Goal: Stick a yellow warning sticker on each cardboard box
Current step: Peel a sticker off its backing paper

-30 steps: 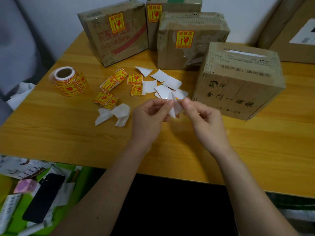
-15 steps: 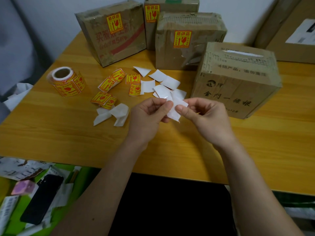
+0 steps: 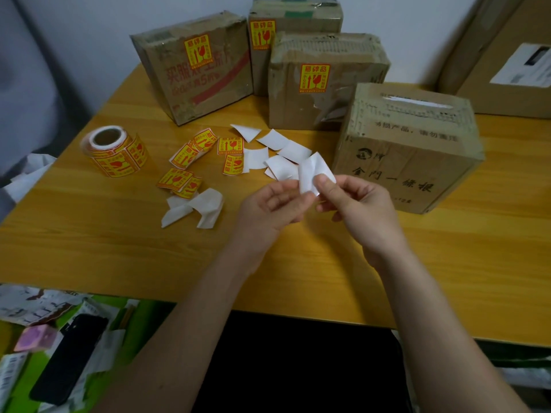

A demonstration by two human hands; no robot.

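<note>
I saw the wooden table (image 3: 89, 248) carrying 4 cardboard boxes, and I took the nearest box (image 3: 408, 150) as my landmark; its front face showed black print and no sticker. Beyond and left of it stood the middle box (image 3: 325, 81), wearing a yellow warning sticker upright on its front. Further left of the landmark, a tilted box (image 3: 193, 70) and a rear box (image 3: 293, 22) each carried 1 sticker too, long axis running top to bottom. Well left of the landmark lay the sticker roll (image 3: 114, 150) on its side. Between roll and landmark I saw loose stickers (image 3: 190, 150) and white backing papers (image 3: 280, 147) scattered flat. Just in front of the landmark's left corner, my left hand (image 3: 274, 207) and right hand (image 3: 360, 207) were both pinched on 1 curled sticker piece (image 3: 313, 174), white side toward me, its long axis roughly upright, tipped slightly right. I could not tell its printed face.
</note>
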